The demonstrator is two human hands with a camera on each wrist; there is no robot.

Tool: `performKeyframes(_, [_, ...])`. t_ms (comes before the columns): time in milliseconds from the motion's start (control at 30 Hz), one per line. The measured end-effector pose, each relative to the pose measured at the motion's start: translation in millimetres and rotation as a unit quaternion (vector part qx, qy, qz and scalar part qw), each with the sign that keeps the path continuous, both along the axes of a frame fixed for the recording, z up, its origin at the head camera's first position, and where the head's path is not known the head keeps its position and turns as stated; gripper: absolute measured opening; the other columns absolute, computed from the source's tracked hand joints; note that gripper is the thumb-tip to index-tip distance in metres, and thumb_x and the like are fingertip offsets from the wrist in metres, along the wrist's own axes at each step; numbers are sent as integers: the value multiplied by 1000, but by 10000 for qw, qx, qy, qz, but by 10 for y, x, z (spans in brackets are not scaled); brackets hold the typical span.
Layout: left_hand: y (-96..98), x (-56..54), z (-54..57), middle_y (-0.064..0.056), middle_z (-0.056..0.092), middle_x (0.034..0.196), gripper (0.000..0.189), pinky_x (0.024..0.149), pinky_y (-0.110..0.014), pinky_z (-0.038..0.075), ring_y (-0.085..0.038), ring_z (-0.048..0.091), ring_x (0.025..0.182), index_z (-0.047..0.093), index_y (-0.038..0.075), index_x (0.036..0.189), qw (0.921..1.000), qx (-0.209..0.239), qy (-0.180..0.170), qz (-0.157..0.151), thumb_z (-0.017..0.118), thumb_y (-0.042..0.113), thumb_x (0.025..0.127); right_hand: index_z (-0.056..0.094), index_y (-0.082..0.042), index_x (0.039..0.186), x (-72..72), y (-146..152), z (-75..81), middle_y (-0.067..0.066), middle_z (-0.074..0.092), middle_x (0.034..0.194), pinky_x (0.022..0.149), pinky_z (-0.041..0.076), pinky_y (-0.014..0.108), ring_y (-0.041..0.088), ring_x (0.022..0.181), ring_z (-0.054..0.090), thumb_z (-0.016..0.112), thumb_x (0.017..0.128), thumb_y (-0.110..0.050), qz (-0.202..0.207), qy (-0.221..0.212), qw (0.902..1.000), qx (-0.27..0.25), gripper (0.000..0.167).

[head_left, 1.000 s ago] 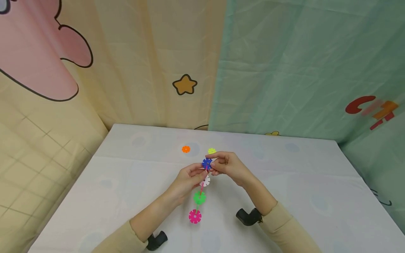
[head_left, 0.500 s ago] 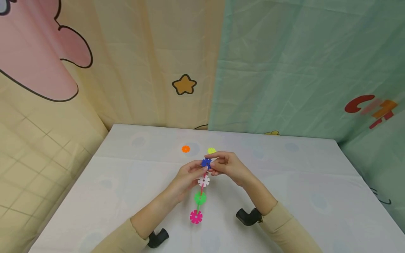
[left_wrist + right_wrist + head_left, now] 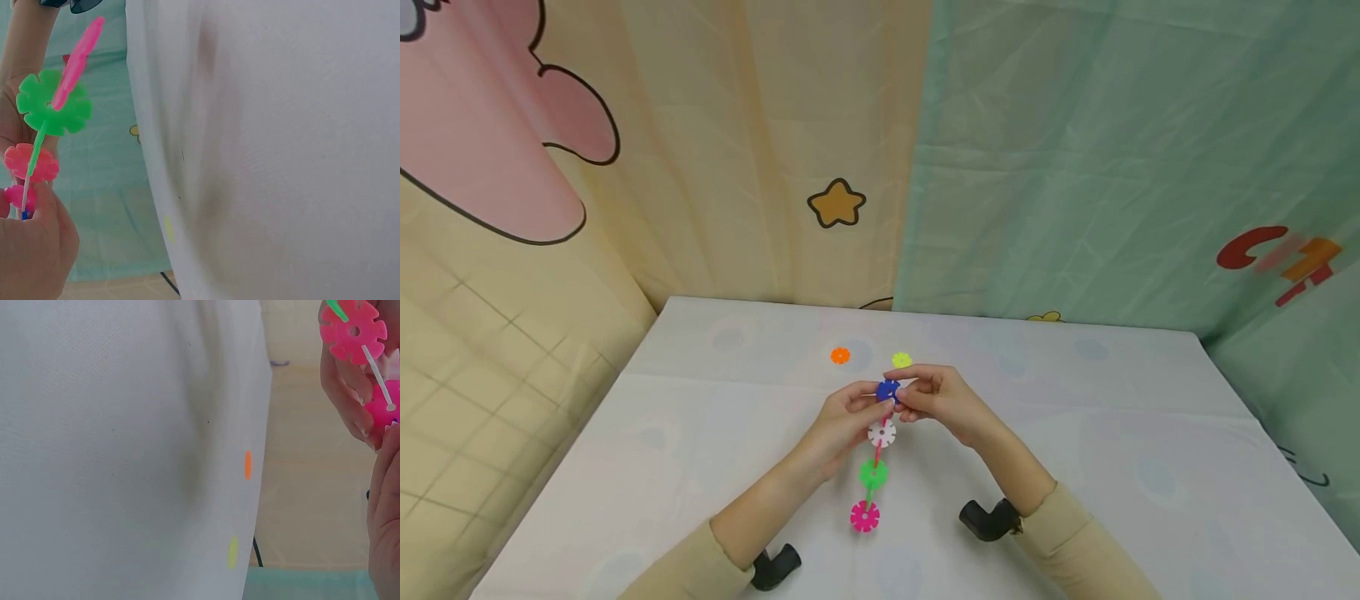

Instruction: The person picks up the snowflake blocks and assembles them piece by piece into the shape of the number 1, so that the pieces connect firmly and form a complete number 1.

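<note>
Joining the blue disc (image 3: 886,388) to the upper end of a chain of notched discs seems to be the step in hand. The left hand (image 3: 841,429) has its grip closed on the chain's top, thumb and fingers pinching just below the blue disc; the right hand (image 3: 942,402) pinches that disc, thumb at its side and forefinger over the top. Below hang a white disc (image 3: 876,437), a green disc (image 3: 873,477) and, lowest, a pink disc (image 3: 865,517), with more pink ones seen edge-on between. How deep the blue slot sits (fingers cover the joint) I cannot tell. The next move probably calls for lining up the notches and pressing straight while the left steadies the chain; an orange disc (image 3: 840,356) and a yellow disc (image 3: 902,359) lie loose beyond on the table (image 3: 737,450).
</note>
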State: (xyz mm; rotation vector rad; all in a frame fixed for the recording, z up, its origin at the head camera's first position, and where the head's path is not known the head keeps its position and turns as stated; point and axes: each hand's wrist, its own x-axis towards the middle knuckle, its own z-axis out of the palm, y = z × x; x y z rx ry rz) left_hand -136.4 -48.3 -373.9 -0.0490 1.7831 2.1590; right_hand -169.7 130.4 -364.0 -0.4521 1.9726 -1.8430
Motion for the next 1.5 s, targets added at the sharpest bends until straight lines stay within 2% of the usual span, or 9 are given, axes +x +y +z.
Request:
performKeyframes(300, [9,2,-15,-6,66,95,30,75,-22,50,-18,62,88,55,-4,116,10000,38,31,80,61,11,90,50,11,125,2,12,-6,3,64,76,70,55,31,9,63,61,57,91,-2,55,-6,10000,57,38])
performKeyframes(500, [0,11,-20,-6,66,94,30,77,-23,50,-18,62,89,54,-5,116,9999,50,49,72,61,11,91,53,9,124,-8,22,-8,2,65,76,71,55,32,10,64,61,58,90,-3,30,-20,9999,97,36])
performKeyframes(667, [0,9,-34,-8,66,96,30,78,-25,51,-20,62,91,54,-4,115,9999,3,35,106,61,11,91,54,9,123,-20,29,-19,3,64,76,71,55,31,10,64,60,58,90,-1,25,-22,9999,98,34])
performKeyframes(867, [8,3,-46,-14,65,102,30,77,-24,50,-17,61,88,54,-4,116,9999,-13,21,144,61,11,91,53,10,122,-20,35,-8,5,64,79,70,54,29,11,66,60,55,90,2,-9,-17,10000,92,33])
performKeyframes(1067, [7,9,-38,-12,65,102,31,78,-24,50,-17,61,89,54,-4,116,9999,-28,21,170,61,13,91,52,11,121,-25,34,-3,3,65,79,71,54,29,11,67,61,54,90,3,16,-14,10000,71,33])
performKeyframes(1333, [3,10,-46,-18,63,107,31,77,-24,50,-19,62,90,54,-5,117,9998,-64,-2,193,61,12,91,54,11,119,-47,42,-31,4,66,80,71,54,28,11,66,60,56,89,2,2,-17,9999,100,31])
performKeyframes(1500, [-4,12,-56,-18,63,108,32,80,-26,51,-21,62,93,54,-5,117,9998,-80,-30,181,61,13,91,53,11,119,-48,58,-41,3,66,80,72,54,29,11,67,61,56,90,2,-58,-36,9999,158,31])
